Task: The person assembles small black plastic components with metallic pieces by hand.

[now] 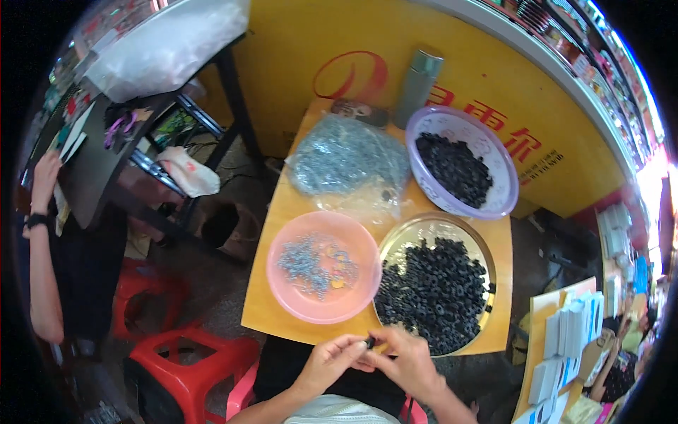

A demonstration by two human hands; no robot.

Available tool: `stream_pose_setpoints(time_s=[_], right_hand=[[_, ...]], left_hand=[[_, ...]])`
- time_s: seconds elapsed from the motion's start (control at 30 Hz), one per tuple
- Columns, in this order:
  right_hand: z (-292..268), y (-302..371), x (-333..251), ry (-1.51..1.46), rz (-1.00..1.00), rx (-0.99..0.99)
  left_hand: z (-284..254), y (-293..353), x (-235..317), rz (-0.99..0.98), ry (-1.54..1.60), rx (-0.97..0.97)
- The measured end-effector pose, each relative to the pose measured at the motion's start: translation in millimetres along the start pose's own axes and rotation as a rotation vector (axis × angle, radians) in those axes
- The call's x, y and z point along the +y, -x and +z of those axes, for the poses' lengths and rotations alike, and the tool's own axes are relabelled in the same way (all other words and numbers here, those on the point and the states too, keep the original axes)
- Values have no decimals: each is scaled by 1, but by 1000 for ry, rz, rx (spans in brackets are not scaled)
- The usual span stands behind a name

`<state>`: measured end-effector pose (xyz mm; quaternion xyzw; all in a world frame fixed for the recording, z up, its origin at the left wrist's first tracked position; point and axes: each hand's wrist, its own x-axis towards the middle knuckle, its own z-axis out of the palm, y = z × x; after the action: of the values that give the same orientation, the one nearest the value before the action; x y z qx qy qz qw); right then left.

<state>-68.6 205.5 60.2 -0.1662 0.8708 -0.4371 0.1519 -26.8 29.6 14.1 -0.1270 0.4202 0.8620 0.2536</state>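
Note:
In front of the table's near edge, my left hand pinches a small black part between thumb and fingertips. My right hand meets it there, its fingers closed at the same part; whatever else it holds is too small to make out. Just beyond stands a pink bowl with many small silvery metal pieces, perhaps screws. Beside it a round gold-coloured tray bears a heap of small black parts, some of which show a hole.
A lilac basin of black parts and a clear bag of silvery pieces stand at the table's back, with a grey-green flask. Red stools are at the left. Another person's arm rests by a dark table.

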Motion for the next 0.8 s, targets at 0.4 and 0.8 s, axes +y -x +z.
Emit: stream_pose_setpoints(time_s=[0.4,0.8], right_hand=[[-166,-110,41,385,-46,791],[-55,13,40,-241,214,604]], left_hand=[[9,19,21,231,-186,-45],[125,42,120,1327,-1060,-742]])
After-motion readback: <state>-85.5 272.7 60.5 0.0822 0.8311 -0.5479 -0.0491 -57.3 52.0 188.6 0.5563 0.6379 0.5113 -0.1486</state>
